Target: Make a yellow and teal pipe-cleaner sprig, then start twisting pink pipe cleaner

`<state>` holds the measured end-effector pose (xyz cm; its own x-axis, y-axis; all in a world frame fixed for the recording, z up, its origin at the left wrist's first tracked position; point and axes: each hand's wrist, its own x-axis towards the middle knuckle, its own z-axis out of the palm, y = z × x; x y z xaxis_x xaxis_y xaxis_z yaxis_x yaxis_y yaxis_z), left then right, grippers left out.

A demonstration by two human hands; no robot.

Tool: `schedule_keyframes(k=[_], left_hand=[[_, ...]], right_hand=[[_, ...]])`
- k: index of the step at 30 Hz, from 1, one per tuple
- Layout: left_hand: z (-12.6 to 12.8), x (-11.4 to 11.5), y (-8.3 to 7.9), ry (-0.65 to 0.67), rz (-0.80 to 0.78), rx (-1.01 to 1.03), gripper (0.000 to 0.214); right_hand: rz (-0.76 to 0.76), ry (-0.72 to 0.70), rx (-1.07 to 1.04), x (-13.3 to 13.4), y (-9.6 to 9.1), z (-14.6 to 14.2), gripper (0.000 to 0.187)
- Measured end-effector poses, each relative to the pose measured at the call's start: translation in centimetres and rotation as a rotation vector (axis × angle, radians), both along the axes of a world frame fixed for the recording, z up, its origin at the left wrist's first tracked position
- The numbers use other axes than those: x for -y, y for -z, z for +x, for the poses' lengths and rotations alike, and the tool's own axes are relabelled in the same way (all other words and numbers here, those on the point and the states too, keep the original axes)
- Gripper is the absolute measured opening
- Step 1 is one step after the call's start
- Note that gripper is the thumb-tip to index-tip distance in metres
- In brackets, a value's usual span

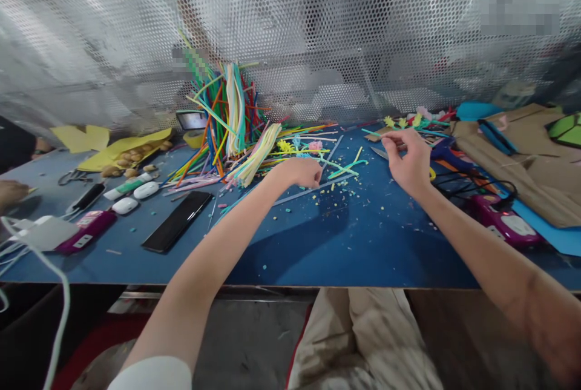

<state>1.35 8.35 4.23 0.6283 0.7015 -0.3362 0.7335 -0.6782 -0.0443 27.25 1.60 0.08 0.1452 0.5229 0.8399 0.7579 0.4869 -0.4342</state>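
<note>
My right hand (411, 160) is raised over the table, its thumb and fingertips pinching a short green pipe cleaner (371, 132) that points left. Just beneath it, scissor blades (379, 152) show. My left hand (309, 172) is curled closed beside the loose pipe cleaners; whatever its fingers hold, if anything, is hidden. Cut green and yellow pipe cleaners (347, 170) lie crossed to its right, among tiny clippings. Behind it are a pink fuzzy piece (315, 146) and a yellow one (285, 146). A pale yellow pipe-cleaner bundle (257, 157) lies to its left.
A large multicoloured pipe-cleaner pile (218, 117) leans on the perforated metal screen (290, 26). A black phone (178, 221) lies front left. Purple power strips (88, 231) with cables sit at both sides. Brown cardboard (521, 166) covers the right. Another person's hand (11, 194) is at far left.
</note>
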Motion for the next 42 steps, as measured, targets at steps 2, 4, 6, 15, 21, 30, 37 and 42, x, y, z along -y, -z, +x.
schedule_keyframes(k=[2,4,6,15,21,30,37,42], left_hand=[[-0.3,-0.4,0.2,-0.025,-0.02,-0.03,0.022],[-0.4,-0.6,0.3,-0.012,-0.06,-0.039,0.023],[-0.4,-0.7,0.3,0.02,-0.091,-0.02,0.024],[-0.7,-1.3,1.1,0.027,0.01,0.023,0.027],[-1.0,-2.0,1.9,-0.023,0.207,0.111,0.03],[-6.6,-5.9,-0.5,-0.361,0.433,0.342,0.027],[-11.5,-7.9,0.6,-0.703,0.494,0.371,0.038],[-12.1,-8.3,0.3,-0.728,0.436,0.394,0.028]], right_hand=[[-0.014,-0.022,0.03,0.3,0.0,-0.3,0.021],[-0.018,-0.046,0.036,0.3,0.0,-0.4,0.018],[-0.026,-0.079,0.04,0.3,0.1,-0.5,0.016],[-0.099,-0.124,0.076,0.4,0.2,-0.7,0.017],[-0.123,-0.105,0.069,0.3,0.3,-0.7,0.019],[-0.158,-0.103,0.052,0.3,0.4,-0.7,0.019],[-0.17,-0.106,0.065,0.1,0.8,-0.6,0.018],[-0.171,-0.111,0.063,0.1,0.9,-0.5,0.018]])
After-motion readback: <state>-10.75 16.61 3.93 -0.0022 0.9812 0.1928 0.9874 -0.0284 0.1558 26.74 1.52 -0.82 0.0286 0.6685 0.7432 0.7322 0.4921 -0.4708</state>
